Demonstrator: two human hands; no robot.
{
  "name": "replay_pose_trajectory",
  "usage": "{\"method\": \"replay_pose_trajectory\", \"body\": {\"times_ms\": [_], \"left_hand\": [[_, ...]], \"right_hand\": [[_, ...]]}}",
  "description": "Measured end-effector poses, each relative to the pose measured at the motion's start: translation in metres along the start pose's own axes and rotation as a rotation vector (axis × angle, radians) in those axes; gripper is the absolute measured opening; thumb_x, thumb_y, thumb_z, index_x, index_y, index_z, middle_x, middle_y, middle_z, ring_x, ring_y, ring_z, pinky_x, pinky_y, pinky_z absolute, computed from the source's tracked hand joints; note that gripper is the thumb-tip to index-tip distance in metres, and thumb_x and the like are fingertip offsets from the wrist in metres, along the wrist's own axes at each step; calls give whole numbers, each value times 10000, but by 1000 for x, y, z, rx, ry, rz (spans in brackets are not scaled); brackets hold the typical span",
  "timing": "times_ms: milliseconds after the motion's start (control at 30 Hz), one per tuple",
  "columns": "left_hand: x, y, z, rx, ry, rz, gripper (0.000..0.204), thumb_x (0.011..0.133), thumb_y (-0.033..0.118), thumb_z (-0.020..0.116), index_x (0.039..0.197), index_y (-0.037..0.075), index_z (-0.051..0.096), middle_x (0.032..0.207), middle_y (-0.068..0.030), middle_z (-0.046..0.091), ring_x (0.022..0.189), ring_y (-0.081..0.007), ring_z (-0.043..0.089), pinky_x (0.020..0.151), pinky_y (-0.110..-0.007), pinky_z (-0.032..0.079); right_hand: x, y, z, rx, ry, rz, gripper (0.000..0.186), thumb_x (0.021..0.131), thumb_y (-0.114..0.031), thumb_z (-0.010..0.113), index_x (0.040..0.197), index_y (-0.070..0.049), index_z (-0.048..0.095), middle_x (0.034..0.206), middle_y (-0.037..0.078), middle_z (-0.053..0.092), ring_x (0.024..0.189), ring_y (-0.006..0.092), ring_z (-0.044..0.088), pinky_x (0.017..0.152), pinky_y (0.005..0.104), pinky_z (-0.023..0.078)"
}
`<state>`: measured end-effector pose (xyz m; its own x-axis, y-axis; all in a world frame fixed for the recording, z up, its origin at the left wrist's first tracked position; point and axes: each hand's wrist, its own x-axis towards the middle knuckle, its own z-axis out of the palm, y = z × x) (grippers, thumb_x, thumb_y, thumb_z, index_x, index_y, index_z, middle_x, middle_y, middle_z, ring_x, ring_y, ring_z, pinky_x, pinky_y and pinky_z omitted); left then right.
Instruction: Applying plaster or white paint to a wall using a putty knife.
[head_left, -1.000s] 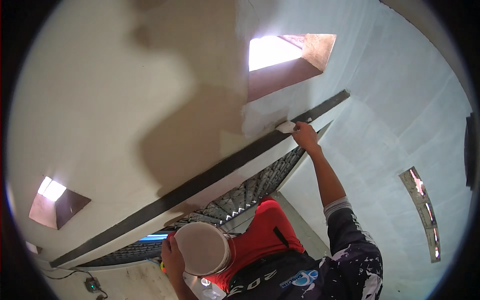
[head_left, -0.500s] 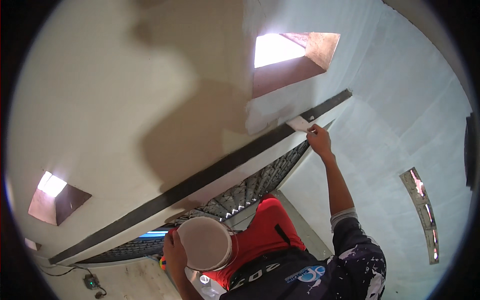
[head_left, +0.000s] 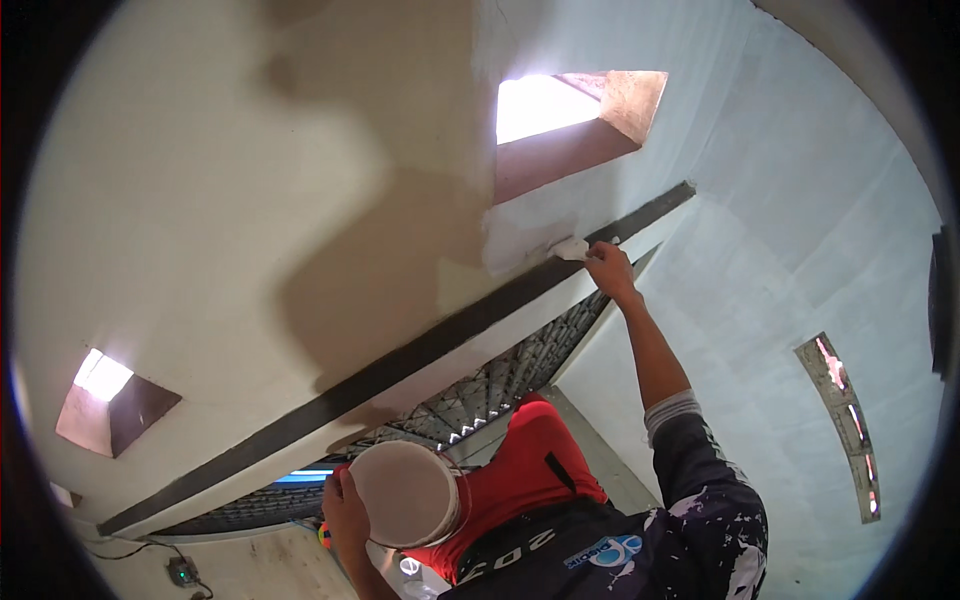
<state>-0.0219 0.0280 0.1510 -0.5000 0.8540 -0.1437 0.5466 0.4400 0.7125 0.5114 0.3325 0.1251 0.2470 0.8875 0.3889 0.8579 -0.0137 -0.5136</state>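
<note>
In the head view, my right hand is closed on a flat white tool, likely a paintbrush, held against the wall at the upper edge of a long dark strip. The wall just above it has a pale, wet-looking patch. My left hand grips the rim of a whitish bucket with a thin wire handle, low in front of my body beside my red-trousered leg. The bucket's inside looks pale; its contents are hard to make out.
A lit square opening sits above the tool, a smaller one at lower left. Below the strip a railed staircase shows. A curved slotted opening is in the right wall. A small device with cables lies at lower left.
My right hand moved right along the dark strip with the tool half a second ago, then back left to about where it was. The bucket and my left hand have barely shifted.
</note>
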Motion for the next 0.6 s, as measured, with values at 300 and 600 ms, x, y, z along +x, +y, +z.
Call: {"method": "replay_pose_trajectory", "body": {"times_ms": [300, 600], "left_hand": [[2, -4, 0, -21, 14, -17, 438, 1048, 385, 471, 1124, -21, 621, 1009, -222, 674, 916, -341, 649, 821, -439, 488], [2, -4, 3, -20, 16, -5, 454, 1044, 393, 473, 1123, -32, 613, 1014, -244, 667, 943, -389, 642, 839, -462, 481]], "right_hand": [[-28, 0, -30, 245, 17, 190, 272, 793, -221, 670, 1016, -70, 711, 868, 178, 718, 814, 341, 698, 742, 425, 530], [-3, -7, -22, 215, 57, 31, 282, 794, -218, 696, 1035, -71, 711, 868, 169, 724, 819, 338, 699, 753, 411, 537]]}}
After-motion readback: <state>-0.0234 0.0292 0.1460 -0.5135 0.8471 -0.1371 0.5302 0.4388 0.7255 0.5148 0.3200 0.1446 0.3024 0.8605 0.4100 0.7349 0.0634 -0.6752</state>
